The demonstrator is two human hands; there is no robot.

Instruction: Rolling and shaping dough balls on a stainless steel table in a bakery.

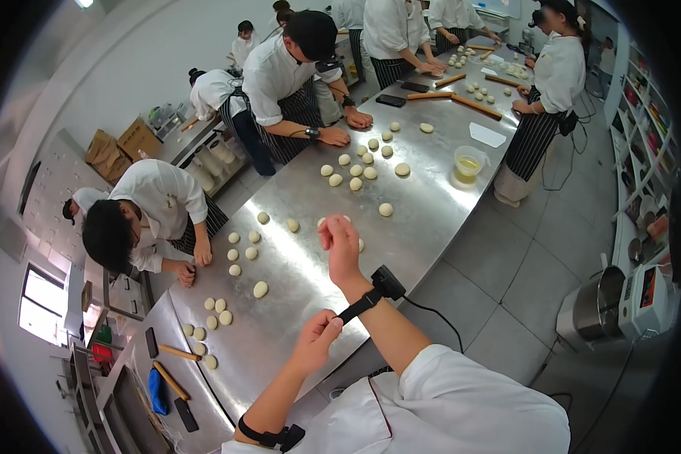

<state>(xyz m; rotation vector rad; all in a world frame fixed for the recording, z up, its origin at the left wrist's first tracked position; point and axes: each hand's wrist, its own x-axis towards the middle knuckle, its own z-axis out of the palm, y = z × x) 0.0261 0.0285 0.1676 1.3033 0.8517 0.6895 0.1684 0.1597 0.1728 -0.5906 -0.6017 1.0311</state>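
Observation:
My left hand [316, 342] pinches the loose end of a black wrist strap [356, 308] between thumb and fingers. That strap wraps my right wrist and carries a small black camera-like device [389, 282] with a cable. Over the steel table, my right hand [340, 247] is raised with its fingers curled together; no object shows in it. Dough balls lie partly hidden behind its fingers. A second black strap with a device [272, 437] sits on my left forearm. A single dough ball [260, 289] lies to the left of my hands.
The steel table [295, 261] bears several dough balls [369, 172], rolling pins [476, 106], phones [390, 100], a white scraper [487, 135] and a plastic cup of yellow liquid [467, 164]. Co-workers [284, 74] stand along both sides. A mixer [607, 306] stands at right.

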